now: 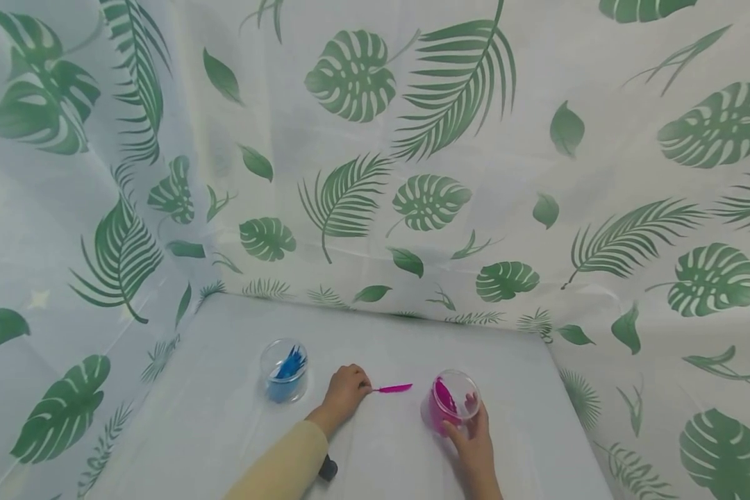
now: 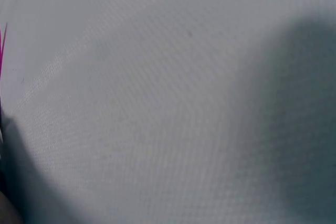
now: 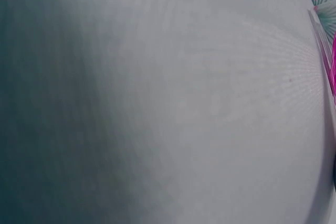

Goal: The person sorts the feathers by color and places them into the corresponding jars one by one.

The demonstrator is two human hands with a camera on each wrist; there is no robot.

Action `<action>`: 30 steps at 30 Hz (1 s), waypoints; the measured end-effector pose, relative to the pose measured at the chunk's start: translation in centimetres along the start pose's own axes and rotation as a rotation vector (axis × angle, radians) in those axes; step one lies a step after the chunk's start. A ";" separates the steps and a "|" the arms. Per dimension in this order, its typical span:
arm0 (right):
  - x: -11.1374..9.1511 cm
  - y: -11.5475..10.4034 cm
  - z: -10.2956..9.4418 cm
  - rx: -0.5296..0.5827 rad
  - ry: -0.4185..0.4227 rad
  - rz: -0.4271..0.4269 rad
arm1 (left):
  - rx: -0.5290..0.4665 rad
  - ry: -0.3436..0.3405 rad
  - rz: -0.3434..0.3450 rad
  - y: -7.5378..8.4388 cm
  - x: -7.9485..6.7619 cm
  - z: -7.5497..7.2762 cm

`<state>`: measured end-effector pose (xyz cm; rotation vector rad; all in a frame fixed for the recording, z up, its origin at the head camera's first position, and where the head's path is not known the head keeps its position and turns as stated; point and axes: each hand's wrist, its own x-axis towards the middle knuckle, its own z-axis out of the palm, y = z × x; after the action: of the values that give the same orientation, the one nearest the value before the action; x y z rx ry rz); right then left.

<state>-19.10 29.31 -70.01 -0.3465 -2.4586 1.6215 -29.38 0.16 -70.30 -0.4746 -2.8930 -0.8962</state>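
Note:
Near the middle of the table, my left hand [image 1: 346, 390] pinches the thin quill end of a magenta feather [image 1: 395, 388], whose vane points right. My right hand [image 1: 477, 441] grips a clear round plastic cup [image 1: 469, 378] from its right side, thumb in front and fingers behind. Inside that cup are magenta feathers [image 1: 444, 397]. The left wrist view catches only a magenta sliver at its left edge. At the right edge of the right wrist view, magenta and part of the clear cup [image 3: 319, 35] show.
A second clear cup [image 1: 266, 364] with blue feathers [image 1: 292, 362] stands on the white table [image 1: 375, 465], left of my left hand. A small black object [image 1: 328, 469] shows beside the left sleeve. Leaf-printed sheeting [image 1: 362, 146] hangs behind the table and at its sides.

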 end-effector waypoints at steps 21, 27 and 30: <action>0.1 0.1 0.0 -0.018 -0.005 -0.016 | -0.102 -0.109 -0.045 0.0 0.8 -1.8; 0.2 0.2 0.0 0.000 -0.010 -0.018 | -0.158 -0.165 -0.064 0.0 1.2 -2.4; 0.2 0.2 0.0 0.015 -0.012 -0.011 | -0.155 -0.186 -0.060 -0.1 1.3 -2.5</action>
<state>-19.30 29.49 -70.22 -0.3221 -2.4517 1.6410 -30.70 -1.02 -68.07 -0.5115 -3.0311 -1.1506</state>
